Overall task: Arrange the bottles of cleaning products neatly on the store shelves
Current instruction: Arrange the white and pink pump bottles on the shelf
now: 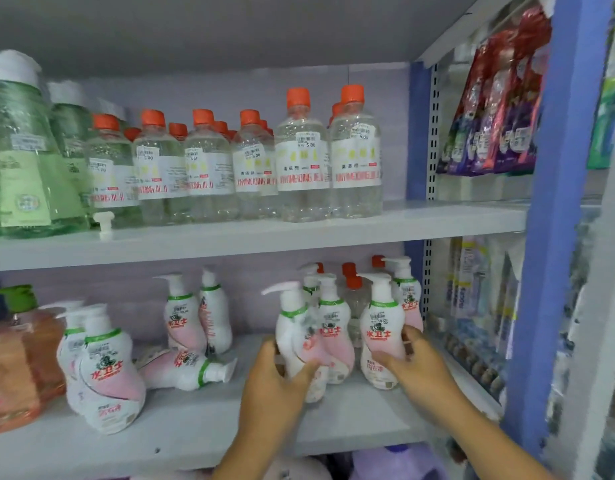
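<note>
White-and-pink pump bottles stand on the lower shelf [202, 424]. One pump bottle [294, 344] tilts at the right group's left edge; another [382, 337] stands upright at its right. A fallen bottle [186, 370] lies on its side mid-shelf. Clear orange-capped bottles [301, 157] line the shelf above it.

Green bottles [18, 161] cut off at the left edge, orange jug [22, 358] likewise, rear orange-capped bottles [351, 271] mostly hidden behind pump bottles [382, 327], purple containers [399, 462] cropped below (labels unreadable), hanging packets [496, 109] blurred.
</note>
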### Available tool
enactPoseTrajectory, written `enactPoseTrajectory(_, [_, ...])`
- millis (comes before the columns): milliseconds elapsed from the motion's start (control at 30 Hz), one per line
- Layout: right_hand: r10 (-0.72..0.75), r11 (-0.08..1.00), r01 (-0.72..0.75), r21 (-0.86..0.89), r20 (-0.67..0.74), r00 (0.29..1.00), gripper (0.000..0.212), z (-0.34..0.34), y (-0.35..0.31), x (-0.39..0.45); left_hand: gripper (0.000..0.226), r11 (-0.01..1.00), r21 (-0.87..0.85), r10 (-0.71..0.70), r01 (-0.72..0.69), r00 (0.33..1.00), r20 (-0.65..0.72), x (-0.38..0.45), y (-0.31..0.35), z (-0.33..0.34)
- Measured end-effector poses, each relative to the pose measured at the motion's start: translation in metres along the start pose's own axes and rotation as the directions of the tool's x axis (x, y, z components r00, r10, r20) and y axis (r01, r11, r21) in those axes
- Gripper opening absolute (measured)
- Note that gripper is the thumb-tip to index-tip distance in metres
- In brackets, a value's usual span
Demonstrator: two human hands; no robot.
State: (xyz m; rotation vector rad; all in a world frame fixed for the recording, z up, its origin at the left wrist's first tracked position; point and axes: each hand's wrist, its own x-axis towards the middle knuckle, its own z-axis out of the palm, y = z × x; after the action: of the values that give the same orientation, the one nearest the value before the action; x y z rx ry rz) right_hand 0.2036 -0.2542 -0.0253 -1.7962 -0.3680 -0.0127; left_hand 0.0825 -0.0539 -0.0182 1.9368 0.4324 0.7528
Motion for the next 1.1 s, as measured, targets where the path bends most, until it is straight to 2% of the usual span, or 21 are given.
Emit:
enactPoseTrajectory(67, [-0.028,1.0,0.029,0.004,-0.024,0.999,0.043,0.008,-0.009,-0.019,0.041,0.999,0.04,0.026,-0.023,0.997,-0.069,0.025,-0.007,-0.022])
enactPoseTrajectory(133, [-0.052,0.999,0.052,0.006,0.007,0.999,0.042,0.022,-0.022,-0.036,0.04,0.997,0.082,-0.004,0.012,0.995,-0.098,0.059,-0.014,-0.032])
enactPoseTrajectory(200, [-0.058,0.998,0.058,0.003,0.066,0.996,0.043,0.043,-0.034,-0.046,0.036,0.987,0.134,-0.076,0.084,0.995,-0.063,0.092,-0.026,-0.032])
enactPoseTrajectory(267, [-0.055,0.998,0.056,-0.012,0.093,0.994,0.046,0.068,-0.039,-0.052,0.037,0.985,0.159,-0.072,0.072,0.997,-0.002,0.119,-0.045,-0.029])
enactPoseTrajectory(433, [-0.037,0.999,0.039,-0.032,0.063,0.997,0.057,0.11,-0.033,-0.049,0.043,0.996,0.092,-0.002,-0.003,0.998,0.055,0.153,-0.07,-0.02])
enactPoseTrajectory(500, [-0.018,0.999,0.019,-0.03,0.038,0.999,0.062,0.122,-0.031,-0.048,0.046,0.995,0.095,-0.034,0.023,0.993,0.109,0.158,-0.069,-0.018])
enactPoseTrajectory(567, [-0.022,0.999,0.022,-0.031,0.008,1.0,0.068,0.134,-0.03,-0.046,0.036,0.993,0.099,-0.078,0.064,0.986,0.144,0.159,-0.061,-0.026])
enactPoseTrajectory(633, [-0.052,0.997,0.053,-0.049,0.006,0.999,0.07,0.148,-0.033,-0.043,0.024,0.999,-0.036,-0.029,0.031,0.999,0.036,0.149,-0.049,-0.045])
enactPoseTrajectory(700, [-0.096,0.993,0.1,-0.062,0.055,0.994,0.058,0.162,-0.039,-0.039,0.021,0.964,-0.265,-0.008,-0.015,0.996,-0.086,0.126,-0.034,-0.069])
enactPoseTrajectory(767, [-0.132,0.986,0.144,-0.083,0.139,0.981,0.048,0.168,-0.046,-0.037,0.019,0.885,-0.466,-0.013,-0.003,0.999,-0.031,0.098,-0.023,-0.083])
enactPoseTrajectory(800, [-0.157,0.979,0.174,-0.102,0.158,0.975,0.046,0.166,-0.048,-0.036,0.023,0.878,-0.479,0.019,-0.007,1.0,0.02,0.087,-0.026,-0.084])
enactPoseTrajectory(833, [-0.201,0.969,0.214,-0.124,0.108,0.974,0.045,0.158,-0.048,-0.034,0.031,0.898,-0.44,0.059,-0.011,0.994,0.095,0.078,-0.029,-0.082])
enactPoseTrajectory(900, [-0.3,0.949,0.275,-0.155,-0.17,0.939,0.034,0.132,-0.041,-0.026,0.059,0.962,-0.273,0.087,-0.022,0.97,0.227,0.067,-0.039,-0.071])
enactPoseTrajectory(933, [-0.314,0.947,0.274,-0.168,-0.304,0.899,0.03,0.117,-0.035,-0.021,0.069,0.981,-0.192,0.084,-0.037,0.967,0.24,0.063,-0.041,-0.066])
enactPoseTrajectory(967, [-0.294,0.953,0.241,-0.185,-0.37,0.881,0.034,0.104,-0.029,-0.015,0.076,0.99,-0.137,0.066,-0.037,0.974,0.216,0.061,-0.044,-0.061])
enactPoseTrajectory(1000, [-0.242,0.966,0.189,-0.178,-0.358,0.902,0.042,0.094,-0.024,-0.008,0.078,0.993,-0.117,0.05,-0.031,0.986,0.16,0.058,-0.044,-0.058])
enactPoseTrajectory(1067, [-0.129,0.984,0.102,-0.147,-0.186,0.974,0.061,0.089,-0.016,0.004,0.076,0.996,-0.083,0.043,-0.042,0.999,0.01,0.055,-0.045,-0.059])
enactPoseTrajectory(1100, [-0.112,0.98,0.092,-0.174,-0.111,0.987,0.068,0.092,-0.013,0.008,0.072,0.997,-0.072,0.033,-0.037,0.998,-0.052,0.053,-0.042,-0.061])
